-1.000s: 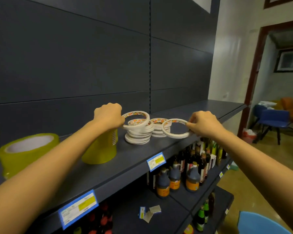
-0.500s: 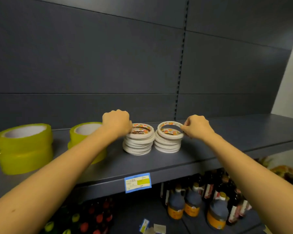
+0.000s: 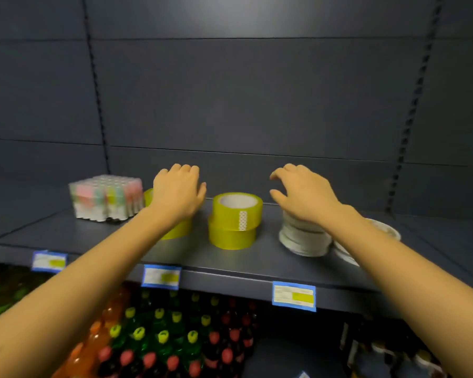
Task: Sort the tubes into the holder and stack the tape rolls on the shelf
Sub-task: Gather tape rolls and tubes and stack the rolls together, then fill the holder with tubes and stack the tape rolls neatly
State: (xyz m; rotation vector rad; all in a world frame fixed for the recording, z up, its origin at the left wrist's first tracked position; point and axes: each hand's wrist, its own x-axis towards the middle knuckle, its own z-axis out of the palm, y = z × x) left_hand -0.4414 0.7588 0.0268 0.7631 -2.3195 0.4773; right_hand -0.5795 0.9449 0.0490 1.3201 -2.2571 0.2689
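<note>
Two stacks of thin white tape rolls stand on the dark shelf: one stack under my right wrist, the other mostly hidden behind my right forearm. My right hand hovers above them with fingers spread and holds nothing. A stack of two yellow tape rolls stands at the middle. My left hand is over another yellow stack, fingers loose, covering most of it. A clear holder full of coloured tubes sits at the left.
Blue price tags line the shelf's front edge. Below, rows of bottles with green, yellow and red caps fill the lower shelf. The dark back panel rises behind the shelf.
Both hands have let go of the thin white rolls and lifted. My view has swung left, bringing the tube holder and both yellow stacks into sight.
</note>
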